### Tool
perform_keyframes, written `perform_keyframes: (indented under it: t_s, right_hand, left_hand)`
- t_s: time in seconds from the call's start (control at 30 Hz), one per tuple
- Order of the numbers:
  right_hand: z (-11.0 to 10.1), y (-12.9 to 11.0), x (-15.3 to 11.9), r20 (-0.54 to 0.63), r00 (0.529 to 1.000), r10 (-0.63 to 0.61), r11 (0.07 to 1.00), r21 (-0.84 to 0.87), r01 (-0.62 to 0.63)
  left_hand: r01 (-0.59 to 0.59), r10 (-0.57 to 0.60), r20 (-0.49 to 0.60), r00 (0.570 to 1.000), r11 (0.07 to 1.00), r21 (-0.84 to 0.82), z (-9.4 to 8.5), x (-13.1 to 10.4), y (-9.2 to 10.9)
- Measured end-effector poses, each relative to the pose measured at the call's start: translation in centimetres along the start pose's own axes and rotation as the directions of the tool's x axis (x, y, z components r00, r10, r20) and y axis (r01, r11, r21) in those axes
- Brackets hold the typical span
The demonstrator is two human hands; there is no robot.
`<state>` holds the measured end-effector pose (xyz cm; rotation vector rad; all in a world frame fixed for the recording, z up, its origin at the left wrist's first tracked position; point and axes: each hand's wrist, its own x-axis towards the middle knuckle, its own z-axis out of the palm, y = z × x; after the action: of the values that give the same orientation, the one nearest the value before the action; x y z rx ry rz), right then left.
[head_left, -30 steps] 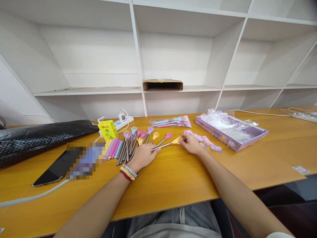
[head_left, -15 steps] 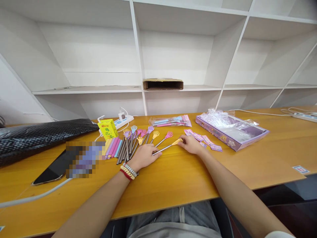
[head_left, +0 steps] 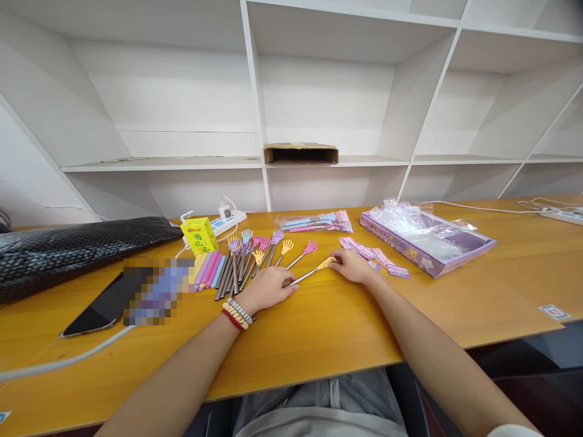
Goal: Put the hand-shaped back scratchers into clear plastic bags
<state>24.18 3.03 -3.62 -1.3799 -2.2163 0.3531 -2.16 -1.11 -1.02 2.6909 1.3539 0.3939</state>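
Observation:
Between my hands lies a back scratcher point(head_left: 306, 276) with a metal rod and a yellow claw head. My left hand point(head_left: 268, 286), wearing several bracelets, is closed round the rod end. My right hand point(head_left: 350, 265) pinches the tips of the yellow claw. Beyond my left hand, several more back scratchers point(head_left: 234, 267) with purple, blue, pink and yellow heads rest in a loose pile. Coloured handle sleeves point(head_left: 210, 270) sit side by side to the left of that pile. Small purple-pink cards point(head_left: 382, 258) lie just past my right hand.
A purple display box point(head_left: 423, 258) holding clear plastic bags stands at the right. Bagged scratchers point(head_left: 314, 222) lie at the back. On the left are a yellow drink carton point(head_left: 199, 237), a power strip point(head_left: 230, 222), a phone point(head_left: 107, 303) and a black wrapped bundle point(head_left: 86, 246). White shelves rise behind.
The yellow scratcher's rod end has slipped slightly further into my left hand's fingers. Otherwise both hands stay nearly in place, with only a slight shift of the view.

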Motion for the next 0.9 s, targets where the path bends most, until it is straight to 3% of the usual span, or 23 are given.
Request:
perform_keyframes:
  t_s: [0.37,0.5,0.67,0.77,0.9]
  right_hand:
    - [0.1,0.1,0.1,0.001,1.0,0.019,1.0,-0.001,-0.019]
    - [0.0,0.0,0.0,0.003,1.0,0.021,1.0,-0.001,-0.021]
    - [-0.1,-0.2,0.0,0.001,1.0,0.006,1.0,-0.001,-0.006]
    - [-0.1,-0.1,0.0,-0.001,1.0,0.005,1.0,-0.008,-0.005]
    - [-0.1,-0.1,0.0,-0.002,1.0,0.01,1.0,-0.013,-0.01]
  left_hand:
    - [0.018,-0.02,-0.084,0.996,1.0,-0.023,-0.3,0.1,0.1]
    - [0.141,-0.136,-0.187,0.973,0.99,0.011,-0.6,0.2,-0.7]
    - [0.332,-0.3,-0.28,0.912,0.94,0.073,-0.5,0.4,-2.5]
    - [0.369,-0.306,-0.328,0.894,0.917,0.15,-0.3,0.4,-3.2]
    - [0.371,-0.275,-0.337,0.9,0.89,0.264,0.0,0.4,-3.5]
